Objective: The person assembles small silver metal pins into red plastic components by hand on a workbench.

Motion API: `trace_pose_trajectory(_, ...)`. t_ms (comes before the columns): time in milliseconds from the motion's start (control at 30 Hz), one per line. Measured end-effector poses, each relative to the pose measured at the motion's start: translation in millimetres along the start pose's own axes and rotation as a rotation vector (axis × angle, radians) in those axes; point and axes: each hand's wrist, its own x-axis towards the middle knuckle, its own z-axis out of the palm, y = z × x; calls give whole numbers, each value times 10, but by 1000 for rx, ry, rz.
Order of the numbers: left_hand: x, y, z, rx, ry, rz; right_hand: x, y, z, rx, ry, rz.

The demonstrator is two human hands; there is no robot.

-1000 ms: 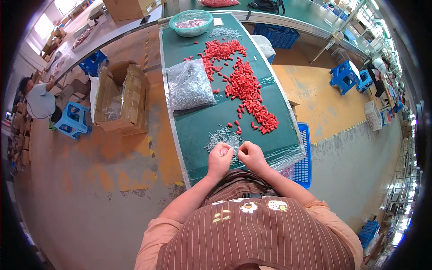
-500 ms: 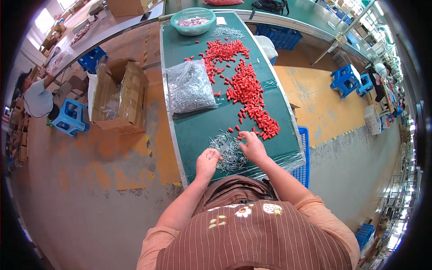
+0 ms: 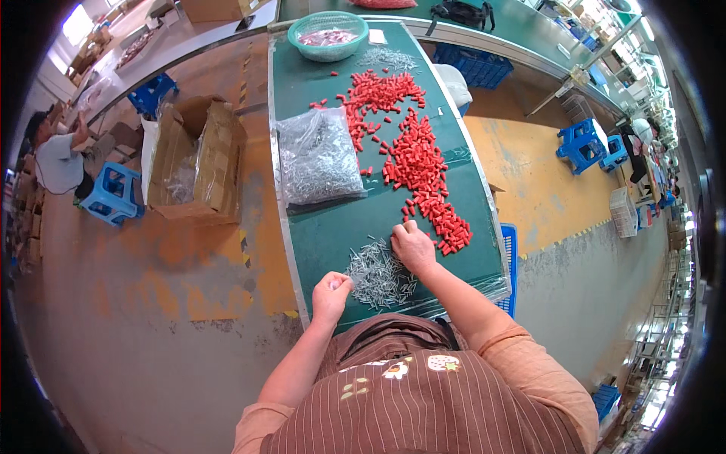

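Observation:
My left hand (image 3: pixel 331 297) is closed at the near left edge of a heap of small silvery metal pins (image 3: pixel 380 277). A bit of translucent plastic shows at its fingertips, too small to name surely. My right hand (image 3: pixel 414 247) lies just beyond the heap, fingers bent together and pointing down at the table; what they pinch is hidden. Beside it spreads a long pile of red plastic plugs, like wall anchors (image 3: pixel 417 157), with a few loose ones around the fingers. A clear bag full of metal pins (image 3: pixel 321 157) rests flat on the table's left side.
The green table (image 3: pixel 325 231) has a metal edge. At its far end stand a green basket (image 3: pixel 327 48) and more pins (image 3: pixel 389 60). Left on the floor are a cardboard box (image 3: pixel 198 163) and a blue stool (image 3: pixel 112 193) by a seated person. A blue crate (image 3: pixel 508 265) touches the right side.
My left hand has moved back toward me and left, away from my right hand. My right fingers have closed over where loose red plugs lay. The whole view has shifted slightly.

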Motion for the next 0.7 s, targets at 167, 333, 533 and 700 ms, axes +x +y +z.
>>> trace_pose_trajectory(167, 45, -20, -19, -156, -56, -82, -78, 202, -141, -140, 78, -104)
trace_pose_trajectory(333, 67, 3, -108, -93, 22, -79, -148, 97, -349, -99, 100, 7)
trace_pose_trajectory(533, 11, 4, -26, 83, 34, 100, -24, -286, -140, 103, -67, -24)
trace_pose_trajectory(700, -85, 19, -56, -8, -11, 85, 154, -313, 15, -9, -272, 142)
